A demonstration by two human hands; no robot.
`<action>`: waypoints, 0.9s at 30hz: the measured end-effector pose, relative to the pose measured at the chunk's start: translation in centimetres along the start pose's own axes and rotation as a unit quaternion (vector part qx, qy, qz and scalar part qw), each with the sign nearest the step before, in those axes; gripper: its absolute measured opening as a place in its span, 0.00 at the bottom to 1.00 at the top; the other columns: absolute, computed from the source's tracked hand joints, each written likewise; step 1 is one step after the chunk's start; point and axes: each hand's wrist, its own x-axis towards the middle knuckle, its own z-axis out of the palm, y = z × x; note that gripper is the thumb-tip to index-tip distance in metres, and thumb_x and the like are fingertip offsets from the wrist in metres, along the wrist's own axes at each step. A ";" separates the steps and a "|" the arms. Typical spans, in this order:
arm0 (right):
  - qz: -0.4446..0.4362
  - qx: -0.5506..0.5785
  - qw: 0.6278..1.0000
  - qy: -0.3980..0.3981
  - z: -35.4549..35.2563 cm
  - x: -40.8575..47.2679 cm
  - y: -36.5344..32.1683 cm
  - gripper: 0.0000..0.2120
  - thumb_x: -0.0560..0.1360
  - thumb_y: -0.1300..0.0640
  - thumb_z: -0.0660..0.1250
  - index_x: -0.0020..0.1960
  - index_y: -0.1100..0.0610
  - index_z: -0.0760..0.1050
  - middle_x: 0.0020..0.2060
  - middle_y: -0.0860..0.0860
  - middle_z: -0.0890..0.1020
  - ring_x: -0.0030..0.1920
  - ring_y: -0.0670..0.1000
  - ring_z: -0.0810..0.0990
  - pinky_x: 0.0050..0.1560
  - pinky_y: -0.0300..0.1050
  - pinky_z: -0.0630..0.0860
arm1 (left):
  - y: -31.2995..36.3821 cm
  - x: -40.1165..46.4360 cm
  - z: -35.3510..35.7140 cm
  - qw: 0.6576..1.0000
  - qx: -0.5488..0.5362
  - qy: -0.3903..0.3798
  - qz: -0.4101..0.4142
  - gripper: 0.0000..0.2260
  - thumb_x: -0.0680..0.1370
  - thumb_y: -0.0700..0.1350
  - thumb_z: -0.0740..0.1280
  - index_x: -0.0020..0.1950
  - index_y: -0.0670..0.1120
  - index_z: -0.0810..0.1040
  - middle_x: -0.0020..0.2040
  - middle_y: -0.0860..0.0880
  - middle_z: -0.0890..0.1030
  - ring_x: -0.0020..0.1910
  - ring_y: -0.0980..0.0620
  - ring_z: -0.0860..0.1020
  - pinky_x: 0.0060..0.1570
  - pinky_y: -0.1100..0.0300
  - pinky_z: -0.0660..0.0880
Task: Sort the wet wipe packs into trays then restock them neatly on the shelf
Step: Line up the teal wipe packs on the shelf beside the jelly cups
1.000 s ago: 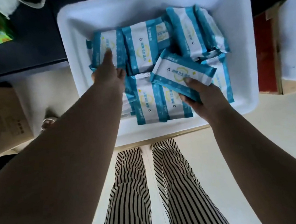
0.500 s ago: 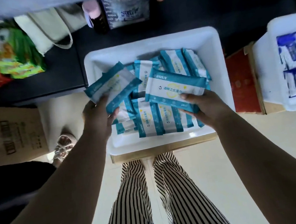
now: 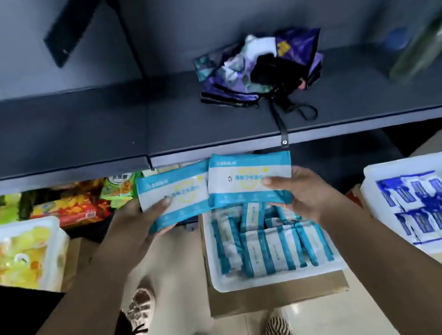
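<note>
Left hand (image 3: 137, 223) grips one teal-and-white wipe pack (image 3: 174, 194), thumb on the printed face, fingers curled under. Right hand (image 3: 299, 193) grips a second pack (image 3: 250, 181) the same way. Both packs are held face up, long axis running left-right, side by side with inner edges touching or slightly overlapping; left one tilted a bit, its right end higher. They sit just below the front lip of the dark shelf (image 3: 69, 131), above the white tray (image 3: 271, 278).

That tray holds more teal packs (image 3: 269, 248), most with long axis pointing away from the person, a few jumbled at the far end. Tray rests on a cardboard box (image 3: 273, 295).

On the shelf: a purple folded umbrella (image 3: 258, 72) right of centre, its strap hanging over the front edge just above the right-hand pack. Blurred green object at far right (image 3: 422, 39), probably a bottle. Shelf surface to the left of the umbrella is bare.

Right: another white tray (image 3: 378, 172) with dark blue packs (image 3: 430, 207). Left: a tray of yellow-orange items (image 3: 10, 259), blurred. Snack bags (image 3: 78, 205) on the lower level behind.
</note>
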 end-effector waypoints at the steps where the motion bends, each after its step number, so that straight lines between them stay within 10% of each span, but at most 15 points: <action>1: -0.020 -0.004 1.000 0.001 1.3 -0.9 -0.9 0.08 0.73 0.67 0.66 0.47 0.56 0.79 0.40 0.49 0.85 0.41 0.48 0.84 0.43 0.42 0.81 | 1.4 -0.5 -1.0 1.000 -0.001 -0.010 0.012 0.05 0.77 0.36 0.63 0.48 0.45 0.77 0.37 0.54 0.84 0.35 0.60 0.82 0.32 0.68 0.77; 27: -0.400 -0.131 0.901 0.103 15.1 -10.0 -28.5 0.10 0.71 0.69 0.68 0.38 0.55 0.76 0.36 0.49 0.81 0.28 0.40 0.80 0.36 0.33 0.77 | 33.1 -2.6 -2.8 0.937 -0.007 -0.160 0.311 0.11 0.73 0.33 0.65 0.53 0.43 0.76 0.43 0.49 0.85 0.39 0.54 0.83 0.35 0.63 0.79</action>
